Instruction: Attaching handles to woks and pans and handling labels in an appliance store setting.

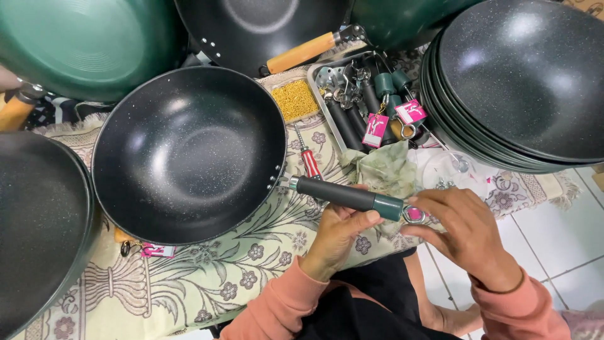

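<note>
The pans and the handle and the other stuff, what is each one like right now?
Handle: held level in both hands, its metal end at the wok's rim.
Left hand: gripping the handle from below.
Right hand: fingers on the ring at the handle's green end.
Wok: upright, empty.
Stack of pans: nested, upright.
Screwdriver: lying on the cloth, untouched.
Tray: full of handles.

Black speckled wok (189, 154), black-and-green handle (349, 196), cream floral cloth (207, 277), pink tags (375, 130).
</note>
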